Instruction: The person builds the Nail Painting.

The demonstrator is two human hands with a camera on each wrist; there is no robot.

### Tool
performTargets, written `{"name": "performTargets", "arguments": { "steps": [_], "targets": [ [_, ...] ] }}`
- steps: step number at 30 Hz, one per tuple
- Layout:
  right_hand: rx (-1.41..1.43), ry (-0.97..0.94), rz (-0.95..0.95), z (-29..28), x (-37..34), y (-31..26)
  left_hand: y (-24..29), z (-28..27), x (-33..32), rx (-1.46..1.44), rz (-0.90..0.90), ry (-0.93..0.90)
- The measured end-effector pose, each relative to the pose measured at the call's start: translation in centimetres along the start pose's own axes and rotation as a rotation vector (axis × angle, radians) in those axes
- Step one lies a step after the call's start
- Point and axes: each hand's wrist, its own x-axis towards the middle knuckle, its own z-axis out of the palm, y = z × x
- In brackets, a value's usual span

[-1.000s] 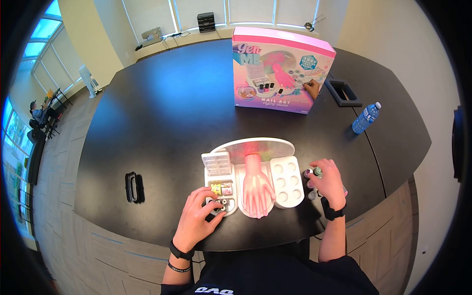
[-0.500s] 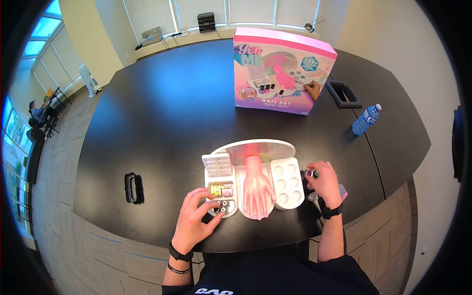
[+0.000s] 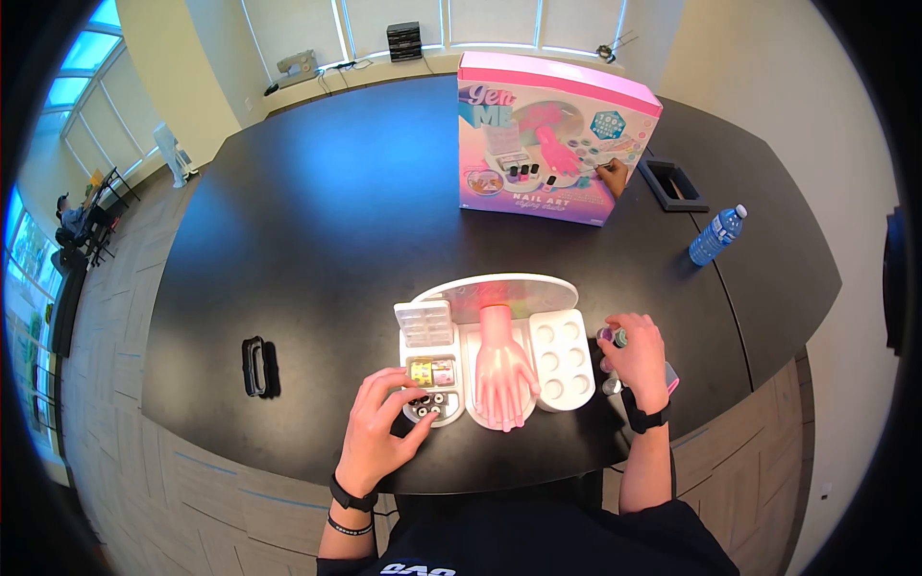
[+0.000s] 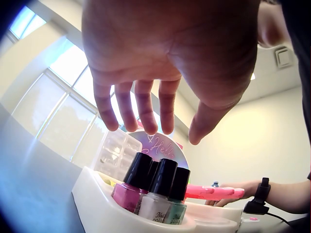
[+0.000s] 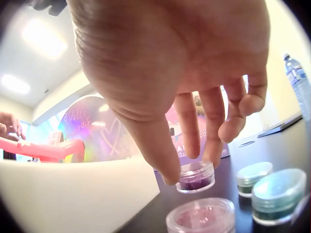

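Observation:
My right hand [image 3: 638,360] pinches a small clear jar of purple glitter [image 5: 196,178] between thumb and fingertips, beside the white nail art stand. Near it are a pink jar [image 5: 201,218] and two teal-lidded jars [image 5: 278,196]. My left hand [image 3: 376,422] hovers with loosely bent fingers over the stand's front left compartment. Below those fingers stand several black-capped nail polish bottles [image 4: 163,184], among them pink, pale and teal ones. A pink model hand [image 3: 499,370] lies in the middle of the stand, between the compartments and a white tray with round wells [image 3: 565,357].
Behind the stand's mirror [image 3: 543,293] stands a large pink box [image 3: 552,144]. A water bottle [image 3: 717,235] and a dark square table insert [image 3: 674,184] are at the right. On the left lies a black oblong object [image 3: 254,366]. Yellow patterned rolls [image 3: 421,372] sit in the stand.
My left fingers have drawn back slightly from the polish bottles, leaving more of them visible. My right hand has come down and left a little among the jars, its fingertips now at the purple one.

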Motion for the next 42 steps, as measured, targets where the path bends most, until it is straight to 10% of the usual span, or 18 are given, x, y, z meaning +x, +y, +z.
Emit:
{"name": "performTargets", "arguments": {
  "steps": [42],
  "targets": [
    [0.055,-0.068,-0.306,1.8,1.5,-7.9,-0.6,0.2,0.0,-0.021,-0.011,0.022]
  ]
}}
